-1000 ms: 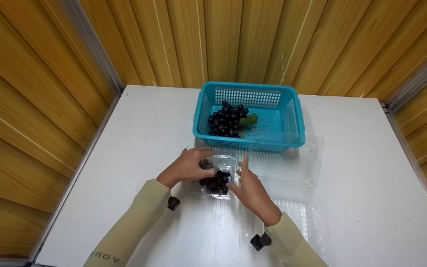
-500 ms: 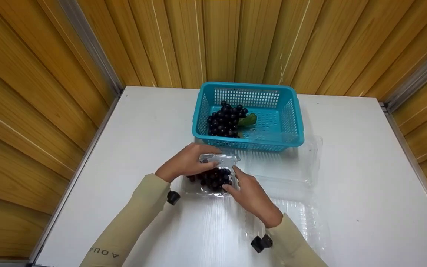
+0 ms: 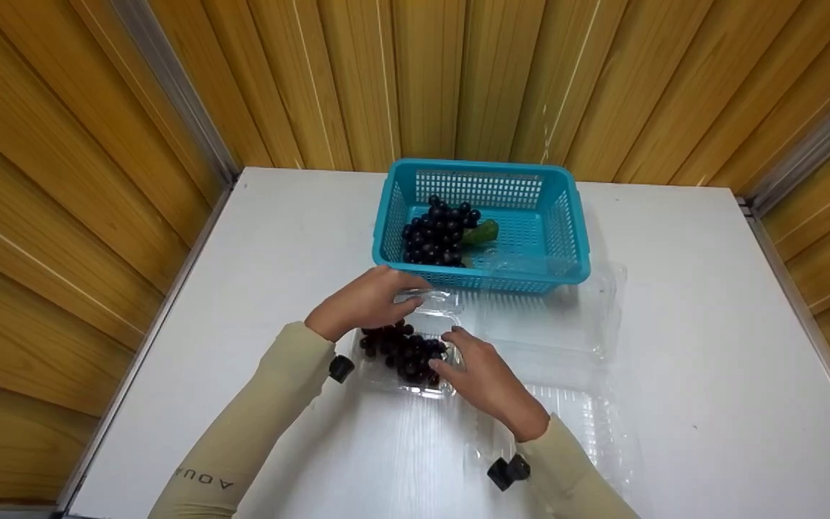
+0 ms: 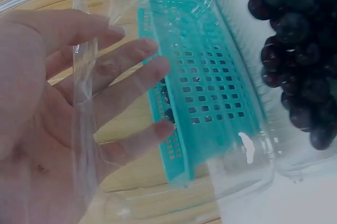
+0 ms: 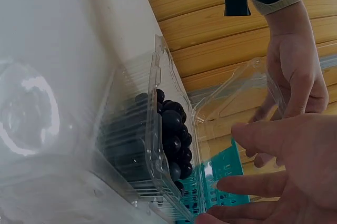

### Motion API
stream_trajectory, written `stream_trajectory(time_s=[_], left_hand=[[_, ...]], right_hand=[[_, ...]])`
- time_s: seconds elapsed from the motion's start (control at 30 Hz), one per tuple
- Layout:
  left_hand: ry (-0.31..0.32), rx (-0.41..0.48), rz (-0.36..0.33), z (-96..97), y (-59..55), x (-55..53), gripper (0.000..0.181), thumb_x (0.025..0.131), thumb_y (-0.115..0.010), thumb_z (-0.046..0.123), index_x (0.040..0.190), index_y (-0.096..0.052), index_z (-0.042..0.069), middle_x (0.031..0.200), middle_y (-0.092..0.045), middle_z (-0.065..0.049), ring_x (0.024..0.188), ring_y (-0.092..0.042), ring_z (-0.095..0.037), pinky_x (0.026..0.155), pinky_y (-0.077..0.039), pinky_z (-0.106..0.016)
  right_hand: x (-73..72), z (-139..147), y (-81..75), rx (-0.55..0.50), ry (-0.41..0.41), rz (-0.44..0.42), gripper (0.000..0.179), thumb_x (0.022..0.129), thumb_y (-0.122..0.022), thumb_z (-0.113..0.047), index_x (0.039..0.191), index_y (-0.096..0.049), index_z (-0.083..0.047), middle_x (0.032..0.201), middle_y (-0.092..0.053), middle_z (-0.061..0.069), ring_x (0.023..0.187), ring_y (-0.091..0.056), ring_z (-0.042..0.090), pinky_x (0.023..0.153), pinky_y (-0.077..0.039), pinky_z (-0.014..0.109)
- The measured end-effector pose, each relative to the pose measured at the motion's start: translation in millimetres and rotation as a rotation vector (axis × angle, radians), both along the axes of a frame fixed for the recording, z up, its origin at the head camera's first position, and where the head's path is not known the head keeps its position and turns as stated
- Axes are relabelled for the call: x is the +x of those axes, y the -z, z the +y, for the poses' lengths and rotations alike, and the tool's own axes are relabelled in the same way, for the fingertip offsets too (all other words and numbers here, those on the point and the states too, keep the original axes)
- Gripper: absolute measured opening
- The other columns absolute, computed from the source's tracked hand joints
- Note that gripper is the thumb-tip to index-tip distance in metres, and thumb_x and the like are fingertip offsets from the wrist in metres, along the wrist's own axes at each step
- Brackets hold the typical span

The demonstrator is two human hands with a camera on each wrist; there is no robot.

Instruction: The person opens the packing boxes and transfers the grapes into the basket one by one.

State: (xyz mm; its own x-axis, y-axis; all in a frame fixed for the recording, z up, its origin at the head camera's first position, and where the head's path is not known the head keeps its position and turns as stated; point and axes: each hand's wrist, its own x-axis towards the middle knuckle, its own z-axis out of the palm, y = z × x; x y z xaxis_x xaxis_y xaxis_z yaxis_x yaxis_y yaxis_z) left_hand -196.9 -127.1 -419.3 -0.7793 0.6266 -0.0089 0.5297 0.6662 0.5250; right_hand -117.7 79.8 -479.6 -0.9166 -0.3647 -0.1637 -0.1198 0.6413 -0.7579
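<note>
A bunch of dark grapes (image 3: 408,353) lies in a small clear plastic clamshell box (image 3: 438,394) on the white table. Its clear lid (image 3: 436,300) stands raised at the far side. My left hand (image 3: 364,303) pinches the lid's edge between thumb and fingers; in the left wrist view the fingers (image 4: 126,89) show through the plastic. By the box's right side, my right hand (image 3: 487,378) has its fingers extended and grips nothing. The right wrist view shows the grapes (image 5: 174,134) piled behind the box's ribbed wall, with the right fingers (image 5: 258,184) overlapping the lid.
A blue-green basket (image 3: 575,216) behind the box holds another bunch of dark grapes (image 3: 435,232) and a green vegetable (image 3: 482,232). A larger clear plastic container (image 3: 552,328) lies spread out on the right, partly under my right forearm. Wood-patterned panels (image 3: 429,79) border the table.
My left hand has moved away from me with the lid's edge, uncovering more of the grapes. My right hand has shifted slightly left, its raised forefinger now bent lower beside the box.
</note>
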Motion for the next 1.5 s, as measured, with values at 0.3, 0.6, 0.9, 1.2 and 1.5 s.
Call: stream_trajectory(time_s=[0.3,0.6,0.9,1.2,1.5], left_hand=[[-0.019,-0.067,0.033,7.2,-9.2,-6.0,0.029,0.096,-0.058,0.019,0.123,-0.067,0.011,0.115,-0.071,-0.007,0.091,-0.068,-0.017,0.089,-0.056,-0.036],[-0.043,-0.128,0.231,13.7,-10.8,-12.4,0.029,0.092,-0.065,0.015,0.12,-0.068,0.009,0.11,-0.073,-0.007,0.095,-0.07,-0.02,0.086,-0.056,-0.039],[-0.091,-0.189,0.356,17.0,-5.1,-15.6,0.037,0.089,-0.068,0.023,0.124,-0.064,0.012,0.115,-0.071,-0.006,0.098,-0.069,-0.022,0.084,-0.055,-0.042],[-0.159,-0.209,0.391,19.2,-1.8,-15.5,0.05,0.088,-0.07,0.032,0.133,-0.058,0.014,0.132,-0.063,-0.005,0.12,-0.059,-0.023,0.1,-0.045,-0.048],[-0.155,-0.189,0.456,15.6,0.7,-13.8,0.058,0.088,-0.071,0.032,0.139,-0.051,0.012,0.145,-0.05,-0.006,0.135,-0.044,-0.024,0.11,-0.035,-0.052]], right_hand=[[-0.1,-0.8,-0.4,0.023,-0.018,-0.03,0.054,0.095,-0.061,-0.033,0.138,-0.05,-0.001,0.153,-0.035,0.022,0.14,-0.038,0.036,0.11,-0.036,0.052],[1.6,-1.3,0.3,0.038,-0.057,0.022,0.049,0.095,-0.061,-0.032,0.132,-0.054,-0.001,0.15,-0.038,0.026,0.135,-0.043,0.037,0.106,-0.041,0.051],[1.4,0.0,1.1,0.029,-0.065,0.019,0.05,0.095,-0.061,-0.033,0.133,-0.054,-0.002,0.151,-0.036,0.026,0.136,-0.042,0.038,0.107,-0.04,0.052],[0.9,-0.3,1.2,0.033,-0.063,0.012,0.051,0.095,-0.06,-0.034,0.134,-0.053,-0.003,0.152,-0.035,0.025,0.137,-0.041,0.037,0.108,-0.039,0.052],[-0.4,0.0,3.6,0.025,-0.073,0.019,0.048,0.095,-0.06,-0.033,0.132,-0.055,-0.004,0.151,-0.035,0.025,0.138,-0.041,0.037,0.107,-0.04,0.051]])
